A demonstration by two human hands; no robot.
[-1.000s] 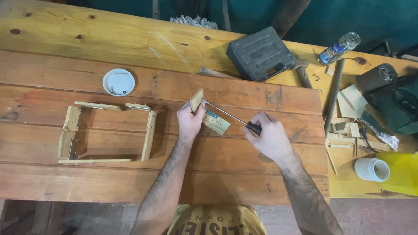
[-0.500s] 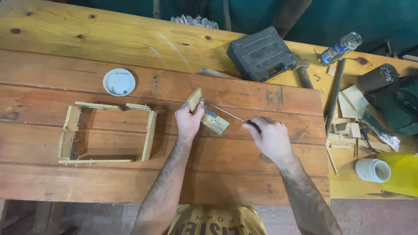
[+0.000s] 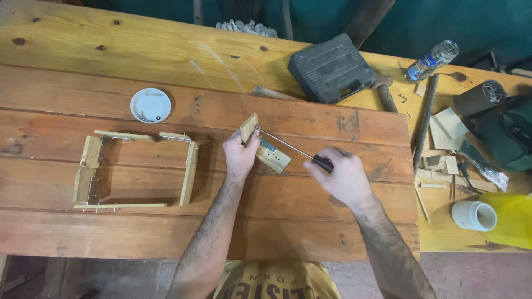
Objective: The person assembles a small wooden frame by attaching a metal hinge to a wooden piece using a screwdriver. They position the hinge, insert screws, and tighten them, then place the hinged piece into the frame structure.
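Observation:
My left hand (image 3: 239, 155) grips a small wooden corner piece (image 3: 266, 145), two short slats joined at an angle with a metal bracket, held on the plank table (image 3: 343, 221). My right hand (image 3: 341, 176) is closed around the black handle of a screwdriver (image 3: 293, 150). Its thin metal shaft runs up and left, with the tip at the upright slat near my left thumb. To the left lies a rectangular frame of wooden slats (image 3: 138, 169), flat on the planks, a hand's width from my left wrist.
A white lid with small screws (image 3: 150, 104) sits beyond the frame. A dark tool case (image 3: 331, 68), a hammer (image 3: 384, 92), a plastic bottle (image 3: 431, 61), wood offcuts (image 3: 443, 133), a white cup (image 3: 472, 215) and a yellow container (image 3: 512, 220) crowd the right side.
My right hand has shifted slightly on the screwdriver handle, its fingers blurred with motion. The left hand and the corner piece have stayed in place.

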